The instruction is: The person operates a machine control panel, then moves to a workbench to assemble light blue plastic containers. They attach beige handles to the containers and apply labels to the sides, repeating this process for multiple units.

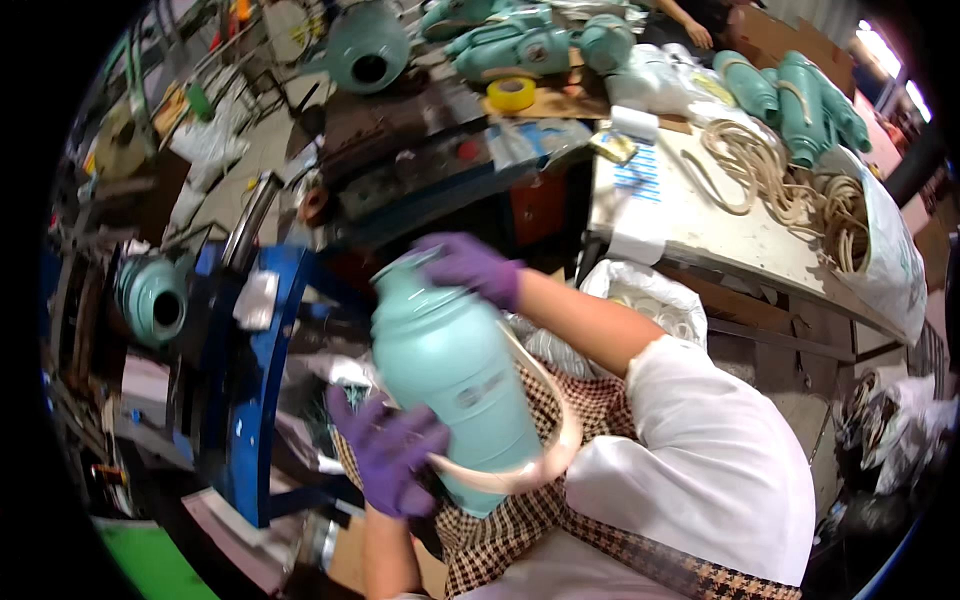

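Note:
A mint-green vacuum flask casing [450, 360] with a narrow neck is tilted in front of my checked apron. My right hand [470, 268], in a purple glove, grips it at the neck, and some fingertips are hidden behind the rim. A cream band [545, 470], like a carrying strap or handle, loops around its lower side. My left hand [388, 450], also purple-gloved, has its fingers spread beside the lower casing, close to one end of the band. Whether that hand touches the casing or the band I cannot tell.
A blue metal frame [262, 400] stands left, with another green casing [155, 302] beyond it. More casings [520, 52] and yellow tape [511, 94] lie on the far bench. Coiled cream cord [750, 160] rests on the white table [700, 235]. Another person's hand [698, 36] shows far right.

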Demonstrator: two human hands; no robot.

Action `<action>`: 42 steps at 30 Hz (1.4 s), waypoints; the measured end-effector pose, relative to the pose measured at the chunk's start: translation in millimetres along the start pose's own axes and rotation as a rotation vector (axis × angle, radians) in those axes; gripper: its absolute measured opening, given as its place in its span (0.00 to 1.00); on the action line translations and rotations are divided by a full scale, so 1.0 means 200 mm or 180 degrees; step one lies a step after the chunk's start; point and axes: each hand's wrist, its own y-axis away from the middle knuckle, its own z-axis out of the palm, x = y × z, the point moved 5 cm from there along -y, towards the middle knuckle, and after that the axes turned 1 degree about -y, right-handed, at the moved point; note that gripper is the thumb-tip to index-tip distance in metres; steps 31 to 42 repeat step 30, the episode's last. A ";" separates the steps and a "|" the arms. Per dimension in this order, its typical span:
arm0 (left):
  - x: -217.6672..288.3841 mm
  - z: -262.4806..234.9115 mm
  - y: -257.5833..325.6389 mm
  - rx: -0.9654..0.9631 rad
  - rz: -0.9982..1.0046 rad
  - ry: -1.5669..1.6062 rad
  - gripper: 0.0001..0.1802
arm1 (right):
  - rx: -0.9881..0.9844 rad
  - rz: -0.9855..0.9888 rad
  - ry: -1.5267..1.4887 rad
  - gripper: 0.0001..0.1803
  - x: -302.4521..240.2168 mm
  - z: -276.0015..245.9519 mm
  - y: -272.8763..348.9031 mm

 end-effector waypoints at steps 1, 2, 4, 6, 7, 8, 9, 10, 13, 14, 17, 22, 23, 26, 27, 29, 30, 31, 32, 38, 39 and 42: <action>0.05 0.04 0.04 -0.0153 0.0138 0.0129 0.41 | 0.0482 -0.0239 -0.0275 0.21 0.01 -0.27 0.13; 0.06 0.02 0.10 -0.0048 0.0066 0.0212 0.35 | 0.1136 -0.0164 -0.1498 0.23 -0.01 -0.48 0.36; 0.03 0.04 0.23 0.0219 -0.0341 0.0526 0.28 | 0.1760 -0.0473 -0.2110 0.36 0.20 -1.20 0.89; 0.00 -0.01 0.41 0.0965 -0.1273 0.0405 0.23 | 0.3691 -0.0671 -0.1460 0.39 -0.06 -1.35 1.20; -0.04 0.01 0.48 0.1308 -0.1796 0.0370 0.22 | 0.4222 -0.1085 -0.1647 0.37 -0.15 -1.51 1.40; -0.09 0.03 0.54 0.1183 -0.2280 -0.0042 0.18 | 0.4134 -0.1522 -0.1093 0.35 -0.22 -1.75 1.61; -0.12 0.02 0.67 0.1056 -0.2885 -0.0596 0.14 | 0.4648 -0.1406 -0.1369 0.32 -0.29 -1.76 1.62; -0.19 0.04 0.78 0.1273 -0.3297 0.0085 0.12 | 0.4703 -0.1463 -0.1048 0.32 -0.36 -1.88 1.66; -0.22 0.01 1.00 0.1844 -0.3939 0.1060 0.11 | 0.4471 -0.1234 0.0096 0.30 -0.42 -2.10 1.44; -0.20 -0.03 0.99 0.1648 -0.4018 0.0976 0.09 | 0.4373 -0.1110 0.0515 0.29 -0.39 -2.09 1.34; 0.00 -0.13 1.17 0.1182 -0.3135 0.0185 0.12 | 0.3693 -0.0841 0.1719 0.27 -0.24 -1.82 0.90; 0.87 0.04 2.07 0.0810 -0.5488 -0.2107 0.10 | 0.2086 -0.0726 0.2116 0.24 0.04 -0.88 0.36; 1.15 0.20 2.30 0.0980 -0.6536 -0.1582 0.09 | 0.1721 -0.0736 0.2085 0.24 0.06 -0.69 0.25; 1.73 0.67 2.60 0.6611 -0.6821 0.1216 0.10 | 0.0956 -0.0620 0.1840 0.22 0.18 -0.29 0.07; 1.82 0.81 2.64 0.6821 -0.6264 0.2269 0.10 | 0.0764 -0.0569 0.1753 0.21 0.21 -0.18 0.03; 1.97 1.11 2.68 0.6976 -0.4735 0.4962 0.13 | 0.0330 -0.0442 0.1605 0.20 0.23 0.05 -0.03; 1.92 1.14 2.71 0.6942 -0.4683 0.5053 0.13 | 0.0086 -0.0422 0.1528 0.20 0.24 0.17 -0.05; 1.92 1.14 2.71 0.6942 -0.4683 0.5053 0.13 | 0.0086 -0.0422 0.1528 0.20 0.24 0.17 -0.05; 1.92 1.14 2.71 0.6942 -0.4683 0.5053 0.13 | 0.0086 -0.0422 0.1528 0.20 0.24 0.17 -0.05; 1.92 1.14 2.71 0.6942 -0.4683 0.5053 0.13 | 0.0086 -0.0422 0.1528 0.20 0.24 0.17 -0.05; 1.92 1.14 2.71 0.6942 -0.4683 0.5053 0.13 | 0.0086 -0.0422 0.1528 0.20 0.24 0.17 -0.05; 1.92 1.14 2.71 0.6942 -0.4683 0.5053 0.13 | 0.0086 -0.0422 0.1528 0.20 0.24 0.17 -0.05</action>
